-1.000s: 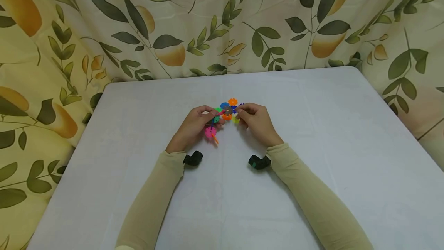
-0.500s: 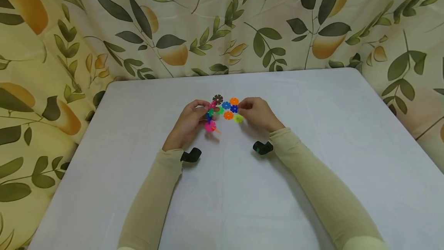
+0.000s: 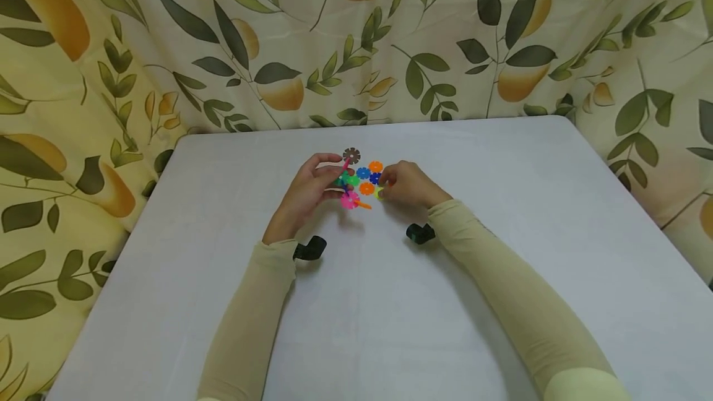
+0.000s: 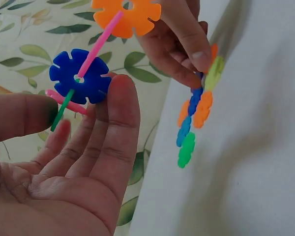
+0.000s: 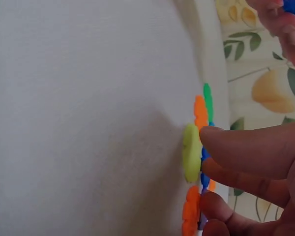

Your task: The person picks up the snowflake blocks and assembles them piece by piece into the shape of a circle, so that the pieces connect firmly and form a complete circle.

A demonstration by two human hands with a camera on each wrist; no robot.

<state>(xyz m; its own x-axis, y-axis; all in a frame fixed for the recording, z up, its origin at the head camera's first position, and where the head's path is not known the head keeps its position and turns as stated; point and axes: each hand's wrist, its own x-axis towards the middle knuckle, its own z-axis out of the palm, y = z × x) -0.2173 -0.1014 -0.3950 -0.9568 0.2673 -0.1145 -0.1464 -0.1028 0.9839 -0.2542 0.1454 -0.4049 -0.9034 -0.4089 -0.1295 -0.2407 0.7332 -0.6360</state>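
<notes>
My left hand [image 3: 303, 194] pinches a chain of slotted flower-shaped plastic discs between thumb and fingers, raised above the table. In the head view, a brown disc [image 3: 351, 156] tops the chain, and a pink disc [image 3: 350, 200] and an edge-on orange disc [image 3: 363, 204] hang low. Close up, a dark blue disc [image 4: 81, 76] touches a fingertip, and the thumb presses a green disc [image 4: 64, 110]. My right hand [image 3: 409, 183] reaches down to loose discs, thumb and fingers apart, fingertips at a yellow disc [image 5: 191, 152] and dark blue disc [image 5: 205, 155]; whether it grips one is unclear.
Loose discs lie close together on the white-covered table [image 3: 356, 302], among them a light blue disc [image 3: 363, 172], an orange disc [image 3: 366, 189] and a green disc [image 4: 187, 150]. A fruit-and-leaf patterned curtain [image 3: 334, 48] surrounds the far and side edges. Black wrist cameras [image 3: 309, 248] sit at both cuffs.
The left hand has drawn the chain, brown disc included, left and away from the loose discs, then turned it. The right hand has shifted slightly nearer the yellow disc.
</notes>
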